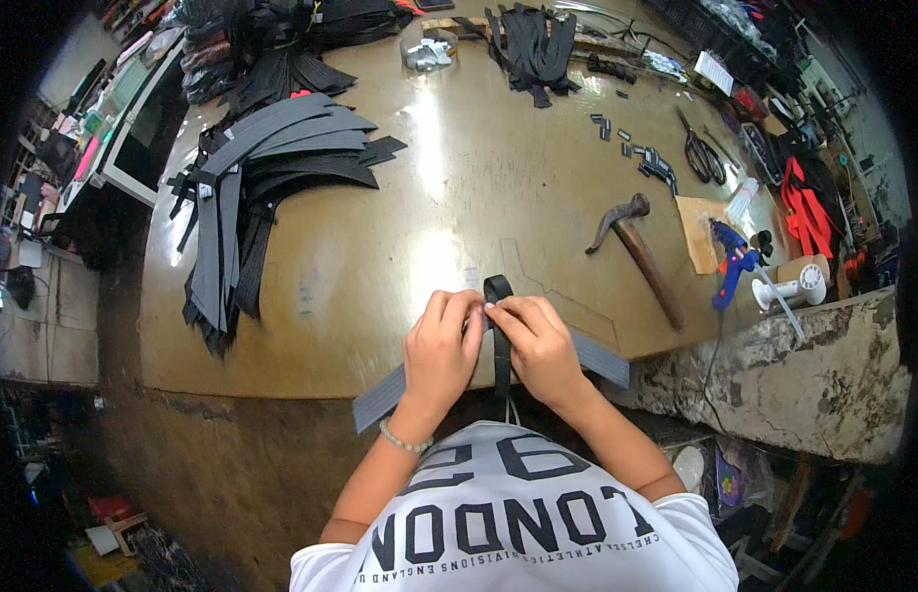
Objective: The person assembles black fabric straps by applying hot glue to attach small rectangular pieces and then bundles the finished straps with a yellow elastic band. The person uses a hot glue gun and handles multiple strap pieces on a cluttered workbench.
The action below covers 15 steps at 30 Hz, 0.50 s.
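Note:
Near the table's front edge, my left hand point(443, 345) and my right hand point(536, 340) meet, fingertips pinched together around a narrow black strap point(501, 360). The strap forms a small loop above my fingers, and its tail hangs down between my hands toward my shirt. A wide grey ribbed band point(601, 361) runs crosswise beneath my hands, one end showing past each wrist. My fingers cover the spot where strap and band meet, so I cannot tell how they are joined.
A hammer point(648, 264) lies to the right, beyond it small metal clips point(656, 168) and scissors point(703, 148). A blue glue gun point(735, 261) and a white spool point(802, 286) are at the right edge. Grey and black bands point(217, 227) pile up on the left; a clear tub point(429, 49) stands behind.

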Tool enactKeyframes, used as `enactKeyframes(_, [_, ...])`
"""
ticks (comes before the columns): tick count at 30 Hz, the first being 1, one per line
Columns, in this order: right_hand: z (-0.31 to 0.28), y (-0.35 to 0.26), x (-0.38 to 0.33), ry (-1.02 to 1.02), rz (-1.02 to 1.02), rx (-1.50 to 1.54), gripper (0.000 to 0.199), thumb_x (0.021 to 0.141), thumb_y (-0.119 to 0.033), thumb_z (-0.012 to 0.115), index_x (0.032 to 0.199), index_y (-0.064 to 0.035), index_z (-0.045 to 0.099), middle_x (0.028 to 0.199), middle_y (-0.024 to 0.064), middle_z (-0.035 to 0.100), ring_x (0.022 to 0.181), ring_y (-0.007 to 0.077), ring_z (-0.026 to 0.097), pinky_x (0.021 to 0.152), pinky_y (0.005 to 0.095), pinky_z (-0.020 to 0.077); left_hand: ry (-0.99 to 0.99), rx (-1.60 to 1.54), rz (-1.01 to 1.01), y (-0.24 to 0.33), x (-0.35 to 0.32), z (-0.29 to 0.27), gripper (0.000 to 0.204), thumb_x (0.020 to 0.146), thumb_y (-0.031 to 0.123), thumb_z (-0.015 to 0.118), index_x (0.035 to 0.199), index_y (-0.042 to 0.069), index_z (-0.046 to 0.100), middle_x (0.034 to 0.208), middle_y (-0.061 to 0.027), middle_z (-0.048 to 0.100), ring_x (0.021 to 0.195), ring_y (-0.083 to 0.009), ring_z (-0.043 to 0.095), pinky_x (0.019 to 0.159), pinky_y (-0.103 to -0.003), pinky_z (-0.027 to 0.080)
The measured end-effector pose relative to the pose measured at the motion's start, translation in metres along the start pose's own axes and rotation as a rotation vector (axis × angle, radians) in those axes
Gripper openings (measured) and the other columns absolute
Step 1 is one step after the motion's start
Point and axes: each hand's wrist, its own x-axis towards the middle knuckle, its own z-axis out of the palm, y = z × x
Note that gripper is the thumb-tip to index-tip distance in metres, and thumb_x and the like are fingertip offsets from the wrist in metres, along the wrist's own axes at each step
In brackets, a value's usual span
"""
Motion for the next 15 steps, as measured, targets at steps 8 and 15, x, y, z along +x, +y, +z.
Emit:
enactKeyframes(8, [-0.014, -0.015, -0.015, -0.074, -0.090, -0.148, 0.030, 0.077, -0.007, 0.060, 0.104, 0.0019, 0.066, 0.099, 0.0112, 0.062, 0.094, 0.0286, 0.058, 0.082, 0.0385, 0.0501, -0.158, 0.175, 0.048, 0.005, -0.001, -0.005, 0.037, 0.079, 0.005, 0.066, 0.113, 0.020, 0.068, 0.092, -0.0065, 0.052, 0.069, -0.0244, 0.063, 0.057, -0.037, 0.051])
enactKeyframes(15, [-0.054, -0.029, -0.033, -0.598, 0.075, 0.177, 0.029, 0.079, -0.006, 0.063, 0.108, -0.0022, 0.067, 0.098, 0.0116, 0.062, 0.093, 0.0285, 0.060, 0.083, 0.0385, 0.0492, -0.194, 0.245, 0.037, 0.006, 0.000, -0.004, 0.038, 0.083, 0.006, 0.064, 0.117, 0.023, 0.069, 0.093, -0.0079, 0.053, 0.068, -0.0271, 0.062, 0.056, -0.040, 0.051])
